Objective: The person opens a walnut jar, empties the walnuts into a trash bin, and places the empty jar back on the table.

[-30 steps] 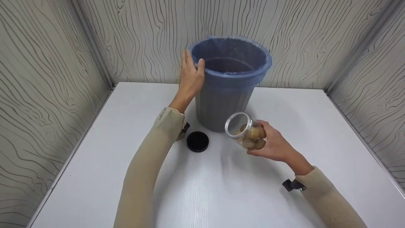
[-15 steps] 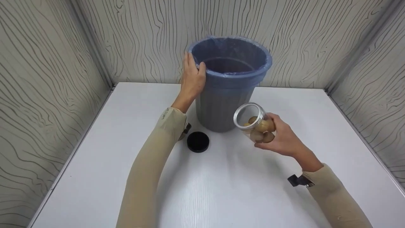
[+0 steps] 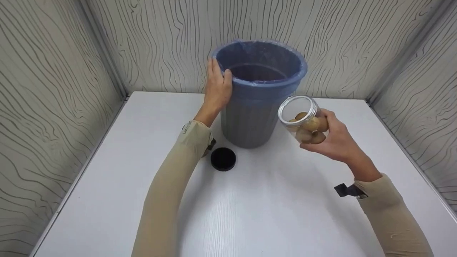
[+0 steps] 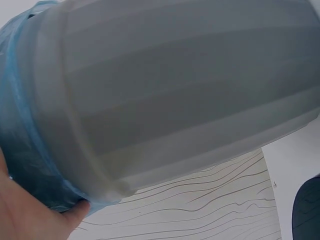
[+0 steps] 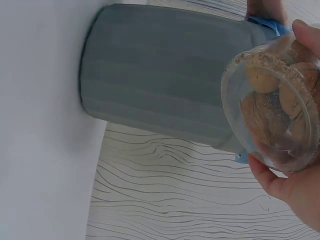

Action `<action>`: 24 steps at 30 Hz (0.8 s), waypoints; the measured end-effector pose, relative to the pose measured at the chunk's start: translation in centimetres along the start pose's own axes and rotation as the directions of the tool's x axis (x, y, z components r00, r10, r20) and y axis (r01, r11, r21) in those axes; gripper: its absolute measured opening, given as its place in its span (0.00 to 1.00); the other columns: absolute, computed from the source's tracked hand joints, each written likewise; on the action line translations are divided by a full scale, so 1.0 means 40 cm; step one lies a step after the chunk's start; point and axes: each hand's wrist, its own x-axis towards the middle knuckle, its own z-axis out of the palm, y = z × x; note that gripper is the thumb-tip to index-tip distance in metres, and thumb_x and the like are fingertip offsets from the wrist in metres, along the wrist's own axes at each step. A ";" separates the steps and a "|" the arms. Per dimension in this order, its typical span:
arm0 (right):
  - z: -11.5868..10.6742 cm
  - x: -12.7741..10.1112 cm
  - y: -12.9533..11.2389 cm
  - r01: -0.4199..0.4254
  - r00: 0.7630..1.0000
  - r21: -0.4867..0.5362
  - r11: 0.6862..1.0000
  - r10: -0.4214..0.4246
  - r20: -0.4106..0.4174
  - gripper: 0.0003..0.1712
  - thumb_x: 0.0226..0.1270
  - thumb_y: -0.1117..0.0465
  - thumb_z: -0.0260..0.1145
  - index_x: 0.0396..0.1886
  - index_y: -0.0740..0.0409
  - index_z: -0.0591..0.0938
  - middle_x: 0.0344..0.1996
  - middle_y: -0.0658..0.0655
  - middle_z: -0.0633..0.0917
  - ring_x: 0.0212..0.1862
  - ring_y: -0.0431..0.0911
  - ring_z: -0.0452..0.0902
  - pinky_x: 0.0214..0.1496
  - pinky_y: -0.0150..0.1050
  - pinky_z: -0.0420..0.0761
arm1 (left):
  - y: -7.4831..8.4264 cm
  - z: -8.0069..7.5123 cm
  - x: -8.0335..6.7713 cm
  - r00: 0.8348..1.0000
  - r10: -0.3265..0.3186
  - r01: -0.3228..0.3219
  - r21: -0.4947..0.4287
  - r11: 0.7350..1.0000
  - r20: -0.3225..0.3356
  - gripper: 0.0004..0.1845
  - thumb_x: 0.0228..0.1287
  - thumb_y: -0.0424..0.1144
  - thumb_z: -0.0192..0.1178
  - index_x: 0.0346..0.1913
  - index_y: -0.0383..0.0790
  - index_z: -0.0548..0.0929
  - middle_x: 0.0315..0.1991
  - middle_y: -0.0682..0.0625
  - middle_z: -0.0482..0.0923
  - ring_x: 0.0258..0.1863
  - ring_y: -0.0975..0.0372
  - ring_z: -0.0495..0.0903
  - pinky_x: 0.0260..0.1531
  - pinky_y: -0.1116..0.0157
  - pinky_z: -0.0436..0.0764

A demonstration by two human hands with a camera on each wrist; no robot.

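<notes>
My right hand (image 3: 337,137) grips a clear jar (image 3: 299,113) with a silvery threaded mouth and no lid on it. Inside the jar are several round brown cookies (image 5: 257,115), with crumbs along its bottom. The jar tilts, its mouth toward the bin, and is held off the table to the right of the bin. My left hand (image 3: 217,87) lies against the left side of the grey trash bin (image 3: 250,125), fingers fairly straight, thumb at the front of the rim. A blue plastic liner (image 3: 264,89) is folded over that rim.
A round black lid (image 3: 223,159) lies on the white table (image 3: 228,221) in front of the bin. Something small beside it is mostly hidden by my left sleeve (image 3: 171,178). Walls with a wood-grain line pattern (image 3: 171,46) enclose the back and sides.
My right hand has raised the tilted jar and carried it to the right, up beside the bin. My left hand has shifted slightly along the rim; bin and lid stay put.
</notes>
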 end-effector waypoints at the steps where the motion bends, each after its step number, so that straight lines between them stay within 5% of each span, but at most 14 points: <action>1: -0.007 0.005 -0.001 0.000 1.000 -0.004 1.000 0.000 -0.008 0.57 0.37 0.62 0.82 0.67 0.64 0.59 0.59 0.62 0.71 0.57 0.53 0.67 0.55 0.59 0.66 | 0.000 0.000 0.001 1.000 0.001 -0.001 0.001 1.000 -0.002 0.34 0.73 0.47 0.35 0.74 0.33 0.41 0.75 0.43 0.35 0.73 0.57 0.39 0.68 0.64 0.44; 13: -0.076 0.069 -0.019 -0.062 0.996 -0.055 0.997 0.058 -0.075 0.56 0.38 0.60 0.82 0.65 0.66 0.60 0.55 0.62 0.73 0.54 0.52 0.69 0.53 0.46 0.66 | -0.006 0.003 -0.004 1.000 0.006 -0.006 -0.010 1.000 0.004 0.34 0.73 0.46 0.35 0.74 0.32 0.40 0.75 0.42 0.34 0.73 0.57 0.38 0.68 0.65 0.44; 24: -0.142 0.132 -0.033 -0.143 0.987 -0.080 0.987 0.135 -0.091 0.57 0.39 0.55 0.82 0.66 0.67 0.58 0.56 0.65 0.71 0.56 0.56 0.66 0.55 0.57 0.64 | -0.002 0.001 -0.002 1.000 0.015 -0.015 -0.007 1.000 0.000 0.34 0.73 0.46 0.35 0.74 0.32 0.40 0.75 0.40 0.35 0.73 0.57 0.37 0.68 0.65 0.42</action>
